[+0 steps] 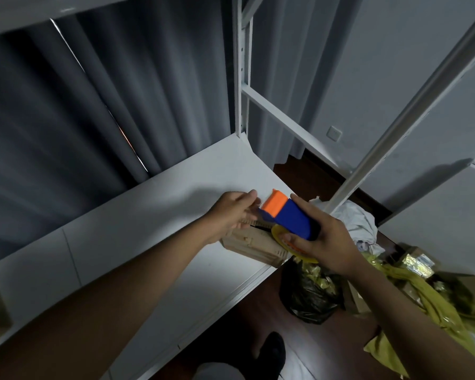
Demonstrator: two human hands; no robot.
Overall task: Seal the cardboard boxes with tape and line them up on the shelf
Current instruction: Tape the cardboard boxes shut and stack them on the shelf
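Observation:
A small brown cardboard box [254,245] lies on the white shelf board [148,215] near its right front corner. My right hand [325,242] grips a blue and orange tape dispenser [288,213] with a yellow tape roll [279,234], held just above the box. My left hand [232,212] reaches over the box's far end, fingers near the dispenser's orange tip. What its fingertips hold is hidden behind the hand.
White shelf uprights [242,78] and a diagonal brace [395,127] rise to the right. On the dark floor lie a black bag [310,294], yellow-green cloth [428,292], white cloth [357,223] and more cardboard [414,259]. Grey curtains [93,105] hang behind the shelf.

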